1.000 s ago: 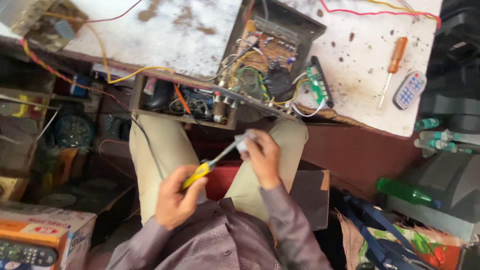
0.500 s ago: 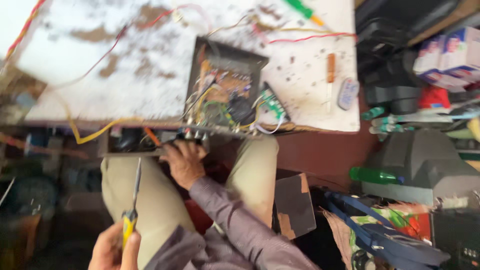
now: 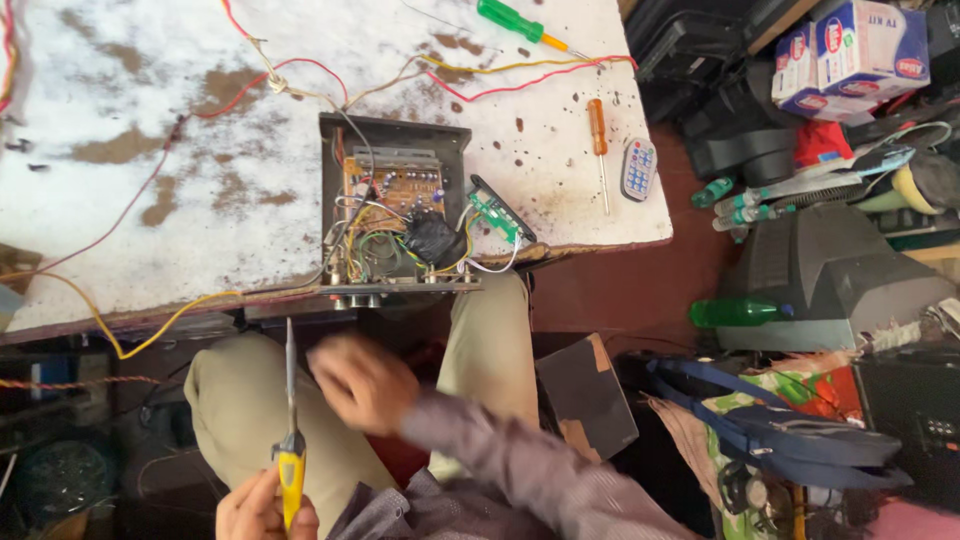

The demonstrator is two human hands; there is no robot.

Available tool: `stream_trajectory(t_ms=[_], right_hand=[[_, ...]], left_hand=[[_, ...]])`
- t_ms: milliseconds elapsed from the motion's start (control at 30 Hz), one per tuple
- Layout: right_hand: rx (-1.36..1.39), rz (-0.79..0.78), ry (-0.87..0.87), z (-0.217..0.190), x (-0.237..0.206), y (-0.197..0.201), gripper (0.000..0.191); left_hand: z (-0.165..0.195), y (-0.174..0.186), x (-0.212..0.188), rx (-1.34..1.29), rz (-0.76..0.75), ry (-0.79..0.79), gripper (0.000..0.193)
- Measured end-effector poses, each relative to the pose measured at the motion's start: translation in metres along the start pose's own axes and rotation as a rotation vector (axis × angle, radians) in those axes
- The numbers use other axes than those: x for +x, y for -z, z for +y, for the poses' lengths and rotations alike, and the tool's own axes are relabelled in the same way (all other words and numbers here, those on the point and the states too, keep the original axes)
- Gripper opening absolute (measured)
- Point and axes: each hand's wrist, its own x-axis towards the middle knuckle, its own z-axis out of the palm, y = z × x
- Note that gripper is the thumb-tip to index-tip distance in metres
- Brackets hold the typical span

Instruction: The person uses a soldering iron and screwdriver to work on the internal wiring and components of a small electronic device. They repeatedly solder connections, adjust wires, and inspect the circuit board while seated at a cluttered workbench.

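Screwdriver [image 3: 290,440]: yellow handle gripped in the left hand [image 3: 262,508], fingers curled round it, shaft pointing up over the lap towards the table edge.
Right hand [image 3: 362,382]: raised over the lap just below the open amplifier chassis [image 3: 395,212], blurred; finger state cannot be told.
Chassis: sits at the near edge of the white table [image 3: 130,200], front panel overhanging.
Open room: bare tabletop left of chassis; orange screwdriver [image 3: 598,140] and small remote [image 3: 639,168] lie right.

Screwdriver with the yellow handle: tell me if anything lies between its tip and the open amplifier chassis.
Nothing visible blocks it. The screwdriver, in the left hand, points up at the chassis front edge, with only the lap below. The blurred right hand sits to its right, off that line.
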Motion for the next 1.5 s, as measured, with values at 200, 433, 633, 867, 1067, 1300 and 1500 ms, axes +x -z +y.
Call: stream_trajectory(t_ms=[200, 433, 633, 867, 1067, 1300, 1500], right_hand=[[0.635, -0.419, -0.285, -0.02, -0.082, 0.065, 0.029], [-0.153, 0.345, 0.019, -0.014, -0.106, 0.121, 0.029], [0.006, 0.944, -0.011, 0.002, -0.09, 0.198, 0.013], [0.921, 0.701, -0.126, -0.004, -0.066, 0.251, 0.013], [1.272, 0.358, -0.329, 0.02, -0.083, 0.175, 0.013], [1.292, 0.289, -0.478, 0.001, -0.104, 0.136, 0.015], [1.278, 0.267, -0.557, -0.011, -0.121, 0.12, 0.016]], left_hand=[[0.014, -0.05, -0.009, -0.315, -0.118, 0.467, 0.048], [0.114, -0.106, -0.053, -0.053, -0.501, 0.077, 0.107], [0.121, -0.103, -0.018, 0.104, -0.482, -0.339, 0.083], [0.022, -0.019, 0.017, 0.465, -0.267, -0.178, 0.02], [-0.024, 0.124, -0.014, 0.672, 0.23, 0.086, 0.02], [-0.023, 0.179, -0.059, 0.313, 0.422, 0.267, 0.027], [-0.042, 0.19, -0.05, -0.091, 0.757, 0.153, 0.01]])
